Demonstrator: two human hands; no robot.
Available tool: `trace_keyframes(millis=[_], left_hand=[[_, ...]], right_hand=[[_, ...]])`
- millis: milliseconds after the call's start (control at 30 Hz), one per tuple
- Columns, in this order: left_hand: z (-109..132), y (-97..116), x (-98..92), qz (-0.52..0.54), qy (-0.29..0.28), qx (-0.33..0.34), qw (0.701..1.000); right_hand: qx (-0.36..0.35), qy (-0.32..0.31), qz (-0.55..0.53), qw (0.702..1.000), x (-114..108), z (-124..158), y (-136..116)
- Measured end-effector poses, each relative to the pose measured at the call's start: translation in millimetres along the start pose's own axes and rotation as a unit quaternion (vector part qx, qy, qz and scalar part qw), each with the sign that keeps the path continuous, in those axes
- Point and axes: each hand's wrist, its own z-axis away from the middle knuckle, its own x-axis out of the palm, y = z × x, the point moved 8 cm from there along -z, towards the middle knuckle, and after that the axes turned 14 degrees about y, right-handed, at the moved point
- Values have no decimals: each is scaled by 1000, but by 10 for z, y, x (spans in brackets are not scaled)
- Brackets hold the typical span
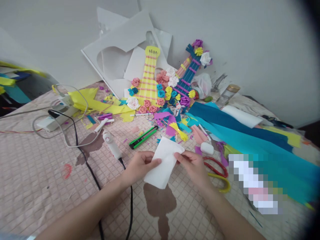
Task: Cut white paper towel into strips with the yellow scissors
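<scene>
Between both hands is a folded piece of white paper, tilted above the table. My left hand pinches its left edge, thumb on top. My right hand grips the upper right edge, with the thumb pressed on the paper and the fingers behind it. Beyond the hands lies a green box cutter. A white glue gun with a black cord rests left of my left hand. Beside my right hand are scissors with red and yellow handles, partly hidden by the wrist.
Against the wall lean a yellow paper guitar and a blue one, both decorated with paper flowers. Blue crepe paper spreads across the right side. A power strip with cables sits left. A glass jar stands tilted at the back right.
</scene>
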Motion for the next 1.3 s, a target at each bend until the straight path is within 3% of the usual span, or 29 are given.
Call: trace_keyframes(millis=[167,367,600,867,1000,1200,1300], left_hand=[[48,125,-6,-65,16,111,992],[152,341,-60,-191,64,285,937],[269,440,-51,-237,59,404,882],[309,472,3,-185,3,394,900],[297,451,2,-188,0,382,905],[327,488,-16,-185,16,419,889],[240,370,-5,-202,15,342,918]], right_hand=[[-132,-46,38,989,55,90,-180],[-238,-46,22,970,33,188,-331],[-284,-11,-4,959,-62,281,-496],[-312,7,-22,950,-125,330,-534],[-317,14,-16,948,-132,316,-542],[-334,14,-31,942,-143,327,-566],[-280,57,-37,958,-184,272,-492]])
